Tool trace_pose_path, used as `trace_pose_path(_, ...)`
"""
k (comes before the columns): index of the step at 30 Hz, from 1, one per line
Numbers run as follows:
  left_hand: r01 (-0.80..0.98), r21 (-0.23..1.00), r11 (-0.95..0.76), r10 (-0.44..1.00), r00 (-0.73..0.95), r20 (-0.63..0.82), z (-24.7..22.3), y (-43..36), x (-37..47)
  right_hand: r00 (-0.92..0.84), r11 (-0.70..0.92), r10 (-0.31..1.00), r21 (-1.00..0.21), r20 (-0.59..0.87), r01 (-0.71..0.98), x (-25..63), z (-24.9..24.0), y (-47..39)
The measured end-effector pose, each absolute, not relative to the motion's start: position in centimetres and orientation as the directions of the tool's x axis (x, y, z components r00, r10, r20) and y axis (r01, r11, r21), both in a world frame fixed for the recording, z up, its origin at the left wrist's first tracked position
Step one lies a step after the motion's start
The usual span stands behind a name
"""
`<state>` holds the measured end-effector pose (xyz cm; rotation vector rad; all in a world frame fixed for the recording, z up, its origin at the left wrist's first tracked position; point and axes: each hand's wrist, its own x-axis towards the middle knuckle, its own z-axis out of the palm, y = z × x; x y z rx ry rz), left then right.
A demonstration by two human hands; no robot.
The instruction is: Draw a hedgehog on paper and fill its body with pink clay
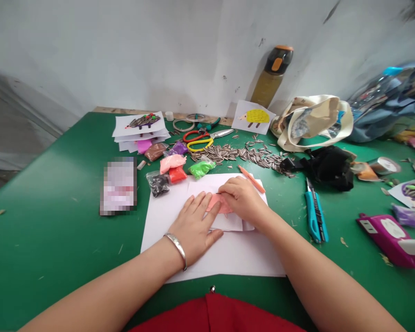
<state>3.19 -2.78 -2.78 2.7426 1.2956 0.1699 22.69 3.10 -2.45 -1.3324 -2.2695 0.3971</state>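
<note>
My left hand (193,228) lies flat with fingers spread on a small white paper sheet (232,223), its fingertips beside a flat salmon-pink clay shape (224,207). Over that shape, my right hand (244,198) is closed in a pinch at its upper edge. A thin dark bit shows by the right fingertips, too small to make out. Beneath both hands are larger white sheets (210,260). An orange pen (252,179) rests at their upper right. Just beyond the paper are bags of clay: pink (173,162), red (177,174), green (202,168) and black (158,183).
Sunflower seeds (221,153) lie scattered behind the bags, near yellow-handled scissors (200,145). A blue utility knife (316,216) is at the right, before a black bundle (332,168). A bottle (271,76) and a yellow hedgehog picture (254,117) stand against the wall.
</note>
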Motion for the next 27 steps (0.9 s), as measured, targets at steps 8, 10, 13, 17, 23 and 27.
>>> trace_pose_path(8,0.764,0.18,-0.619,0.781,0.624,0.035,-2.6,-2.8,3.1,-0.423,0.503,0.864,-0.421,0.274,0.755,23.4,-2.6,2.8)
trace_pose_path(10,0.766,0.178,-0.618,0.782,0.622,0.035,-2.6,-2.9,3.1,-0.408,0.501,0.864,-0.409,0.296,0.763,23.8,-2.5,2.7)
trace_pose_path(13,0.768,0.178,-0.616,0.783,0.622,0.025,-2.6,-3.0,3.2,-0.402,0.499,0.864,-0.403,0.304,0.767,24.4,-2.4,2.4)
trace_pose_path(17,0.771,0.179,-0.611,0.786,0.618,0.02,-2.7,-3.0,3.2,-0.423,0.505,0.862,-0.385,0.28,0.773,24.6,-2.1,2.0)
trace_pose_path(23,0.772,0.185,-0.609,0.786,0.618,0.011,-2.7,-3.0,3.2,-0.376,0.476,0.87,-0.346,0.319,0.808,24.4,-2.0,1.7)
trace_pose_path(27,0.773,0.183,-0.607,0.789,0.613,0.026,-2.9,-3.0,3.2,-0.394,0.478,0.871,-0.328,0.293,0.815,24.1,-2.0,1.3)
